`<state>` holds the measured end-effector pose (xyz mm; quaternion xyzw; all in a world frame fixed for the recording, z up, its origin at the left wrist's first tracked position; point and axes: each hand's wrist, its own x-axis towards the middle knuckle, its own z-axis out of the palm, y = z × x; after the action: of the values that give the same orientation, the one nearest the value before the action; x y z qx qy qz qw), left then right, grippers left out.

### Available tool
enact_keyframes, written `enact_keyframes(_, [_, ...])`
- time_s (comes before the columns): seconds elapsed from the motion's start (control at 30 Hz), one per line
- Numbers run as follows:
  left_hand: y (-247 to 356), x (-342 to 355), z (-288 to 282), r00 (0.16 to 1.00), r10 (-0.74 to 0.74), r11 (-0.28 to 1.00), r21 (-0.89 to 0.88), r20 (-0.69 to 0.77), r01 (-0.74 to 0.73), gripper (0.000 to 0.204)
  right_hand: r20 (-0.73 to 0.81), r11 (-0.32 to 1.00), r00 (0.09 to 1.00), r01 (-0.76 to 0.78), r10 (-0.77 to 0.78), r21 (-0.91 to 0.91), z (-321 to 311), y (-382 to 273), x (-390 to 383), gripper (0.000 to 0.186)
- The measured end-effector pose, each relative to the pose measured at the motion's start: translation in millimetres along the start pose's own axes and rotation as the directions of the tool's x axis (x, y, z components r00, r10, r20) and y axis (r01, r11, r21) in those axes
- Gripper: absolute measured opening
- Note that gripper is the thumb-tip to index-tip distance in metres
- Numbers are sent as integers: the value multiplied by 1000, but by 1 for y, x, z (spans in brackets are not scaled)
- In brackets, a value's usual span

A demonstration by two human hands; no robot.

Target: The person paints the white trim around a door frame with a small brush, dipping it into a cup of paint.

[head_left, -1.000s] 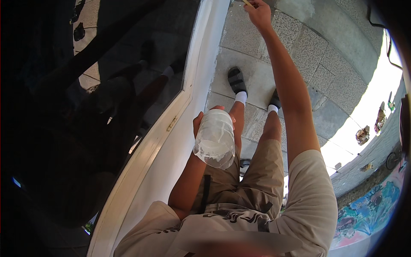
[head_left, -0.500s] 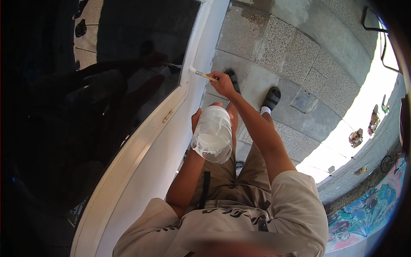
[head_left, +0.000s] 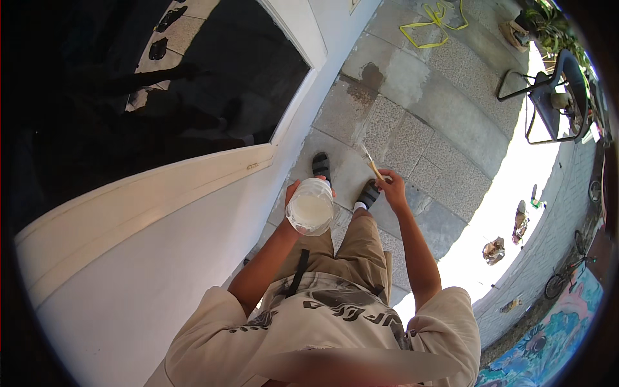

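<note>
While left hand (head_left: pixel 292 192) curls around clear tub (head_left: pixel 311 209), right hand (head_left: pixel 393 189) clamps paintbrush (head_left: pixel 373 165) in fingertip pinch.

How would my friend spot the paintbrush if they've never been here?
Start at the grey paving, right of the white wall. Over it, find the person's right hand, pinching the paintbrush. It's thin, with a yellowish handle and whitish tip, while the tub in the left hand is wide, round and see-through.
</note>
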<state>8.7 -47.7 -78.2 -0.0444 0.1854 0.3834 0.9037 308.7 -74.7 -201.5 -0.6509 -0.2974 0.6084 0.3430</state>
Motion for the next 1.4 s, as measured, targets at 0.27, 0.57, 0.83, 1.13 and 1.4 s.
enact_keyframes(0.27, [-62, -33, 87, 930, 200, 980, 79, -308, -184, 52, -170, 965, 955, 218, -242, -147, -82, -102, -105, 23])
enact_keyframes(0.57, [-101, -66, 144, 916, 347, 931, 196, -202, -309, 44, -311, 826, 778, 562, -546, -43, -81, -254, -197, 19])
enact_keyframes(0.83, [-107, -103, 144, 934, 332, 928, 226, -133, -297, 49, -168, 600, 662, 740, -731, 304, -38, -327, -273, 11])
enact_keyframes(1.13, [-91, -178, 141, 915, 382, 896, 297, -134, -330, 62, 314, 458, 410, 884, -857, 97, 59, -346, -374, 9])
enact_keyframes(1.4, [-96, -248, 119, 866, 449, 871, 323, -219, -370, 58, 563, 290, 381, 924, -733, -248, 151, -329, -428, 11])
